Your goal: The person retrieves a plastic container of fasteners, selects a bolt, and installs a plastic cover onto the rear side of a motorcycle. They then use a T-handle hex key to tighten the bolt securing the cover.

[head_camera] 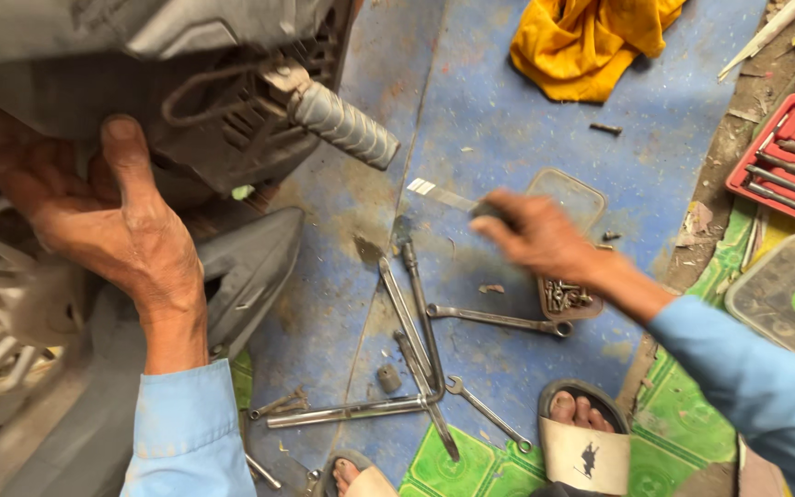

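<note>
The left hand (103, 221) rests against the motorcycle's underside (195, 101) at the left, with the footpeg (342, 124) jutting out to its right. The right hand (540, 237), gripping a flat tool (443, 195), hovers over a small tray of screws (568, 248), with wrenches (425, 340) lying left of and below it. A cloth (586, 41) lies behind, a socket case (789, 147) at the far right.

A worn blue floor (499, 120) carries the things. Wrenches (499, 320) lie crossed on it just left of a small tray of bolts (565, 296). A yellow cloth (586, 41) lies beyond the tray, a red socket case (784, 152) to its right.
</note>
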